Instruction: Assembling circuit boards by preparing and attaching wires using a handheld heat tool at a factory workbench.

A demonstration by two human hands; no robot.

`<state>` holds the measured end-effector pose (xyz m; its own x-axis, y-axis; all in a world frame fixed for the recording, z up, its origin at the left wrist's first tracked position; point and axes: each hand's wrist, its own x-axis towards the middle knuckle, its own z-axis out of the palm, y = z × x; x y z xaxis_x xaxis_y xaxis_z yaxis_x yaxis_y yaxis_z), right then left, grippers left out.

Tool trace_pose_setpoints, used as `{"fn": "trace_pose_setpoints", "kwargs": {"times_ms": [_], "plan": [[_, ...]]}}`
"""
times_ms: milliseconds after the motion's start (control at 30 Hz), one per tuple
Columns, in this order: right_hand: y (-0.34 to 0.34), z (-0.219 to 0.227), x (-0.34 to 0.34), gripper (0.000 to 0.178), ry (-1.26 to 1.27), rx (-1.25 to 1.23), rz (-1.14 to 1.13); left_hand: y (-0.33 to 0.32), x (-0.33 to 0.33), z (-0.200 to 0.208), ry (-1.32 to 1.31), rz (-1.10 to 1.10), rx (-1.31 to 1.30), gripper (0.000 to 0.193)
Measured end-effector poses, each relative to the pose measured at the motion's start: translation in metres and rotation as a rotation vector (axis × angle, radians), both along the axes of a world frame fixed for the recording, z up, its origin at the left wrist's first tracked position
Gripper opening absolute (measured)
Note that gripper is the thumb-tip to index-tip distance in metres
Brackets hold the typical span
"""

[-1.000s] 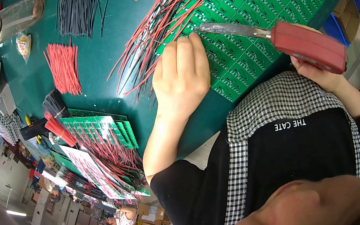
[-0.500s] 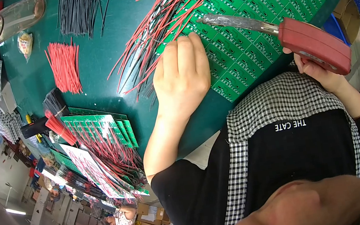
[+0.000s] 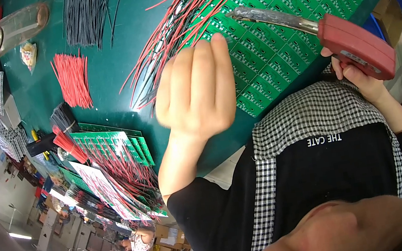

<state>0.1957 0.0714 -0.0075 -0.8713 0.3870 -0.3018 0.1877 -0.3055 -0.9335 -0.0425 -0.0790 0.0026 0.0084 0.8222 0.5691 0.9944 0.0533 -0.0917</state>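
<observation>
Soldering iron point(image 3: 323, 32) clamped in right hand point(image 3: 356, 77) — fingers mostly hidden, left hand point(image 3: 198, 91) blurred, grip unclear, over circuit boards point(image 3: 297, 0).

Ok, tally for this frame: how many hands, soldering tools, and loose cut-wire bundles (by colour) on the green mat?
Hands: 2, the left hand and the right hand
Red-handled soldering tool: 1
Red cut-wire bundle: 1
Black cut-wire bundle: 1
Total: 5

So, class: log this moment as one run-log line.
left hand: flat on green circuit board panel | right hand: grips red soldering iron | tip over panel
</observation>
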Motion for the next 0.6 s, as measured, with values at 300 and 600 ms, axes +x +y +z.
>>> {"fn": "trace_pose_setpoints", "kwargs": {"times_ms": [300,600], "plan": [[0.004,0.000,0.002,0.030,-0.062,0.080,0.117,0.001,-0.001,-0.021,-0.158,-0.020,-0.225,0.022],[-0.005,-0.004,0.005,0.041,-0.039,0.083,0.006,-0.001,0.000,-0.018,-0.198,-0.015,-0.257,0.024]]}}
